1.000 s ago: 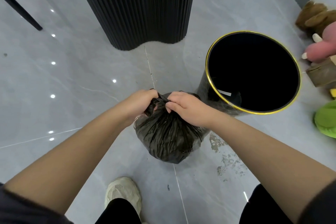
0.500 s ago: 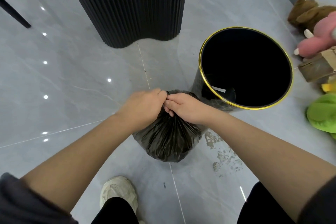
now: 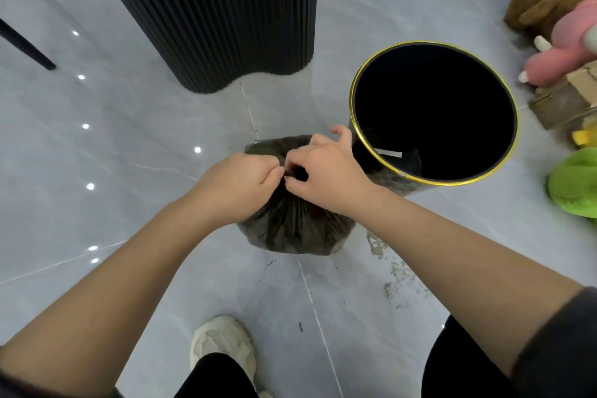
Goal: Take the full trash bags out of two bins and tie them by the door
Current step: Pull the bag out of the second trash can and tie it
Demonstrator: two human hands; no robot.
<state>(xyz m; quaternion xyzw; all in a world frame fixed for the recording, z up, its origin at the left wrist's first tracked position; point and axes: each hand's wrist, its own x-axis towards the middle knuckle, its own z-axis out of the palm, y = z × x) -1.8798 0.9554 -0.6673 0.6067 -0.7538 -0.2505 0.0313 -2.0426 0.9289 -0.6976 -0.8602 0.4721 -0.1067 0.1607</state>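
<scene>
Glossy grey tile floor (image 3: 97,171), one big fluted black column (image 3: 226,10), one gold-rimmed bin (image 3: 452,183) standing open. One dark bag (image 3: 290,229) sits on the floor just beside the bin; left hand (image 3: 239,184) and right hand (image 3: 329,171) each keep a pinching grip on its bunched neck.

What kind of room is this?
Probably a room in someone's home, maybe a living or dining area: plush toys lie on the shiny tiled floor near a gold-rimmed bin.
</scene>
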